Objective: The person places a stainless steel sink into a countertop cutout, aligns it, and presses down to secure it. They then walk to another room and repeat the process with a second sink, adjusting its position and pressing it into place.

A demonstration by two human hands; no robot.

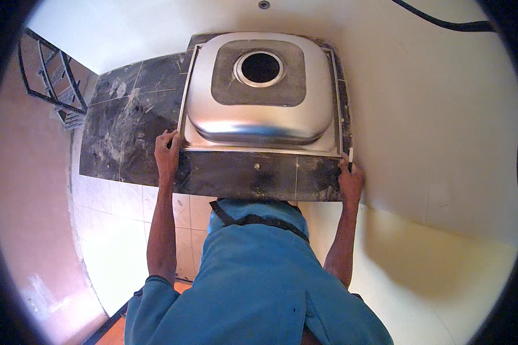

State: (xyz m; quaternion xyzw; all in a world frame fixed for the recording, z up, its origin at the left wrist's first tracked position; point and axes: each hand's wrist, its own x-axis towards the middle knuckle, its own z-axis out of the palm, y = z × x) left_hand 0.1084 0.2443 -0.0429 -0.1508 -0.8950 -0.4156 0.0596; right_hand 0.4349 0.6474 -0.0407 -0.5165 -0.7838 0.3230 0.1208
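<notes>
A stainless steel sink (259,123) lies upside down on a dark tiled countertop (129,123), its bowl bulging upward. The round drain hole shows in the bowl's dull grey bottom. At the near left corner of the sink, my left hand (167,146) has its fingers curled against the thin metal rim. My right hand (351,179) is closed at the near right corner, touching or very close to the rim. A slim white pen-like stick (351,154) points up from between its fingers; the rest of it is hidden by the hand.
Pale walls (437,115) stand behind the counter and close along its right side. Dust and smears mark the tiles. A black metal frame (52,72) is at the far left. A black hose or cable (443,23) hangs at upper right.
</notes>
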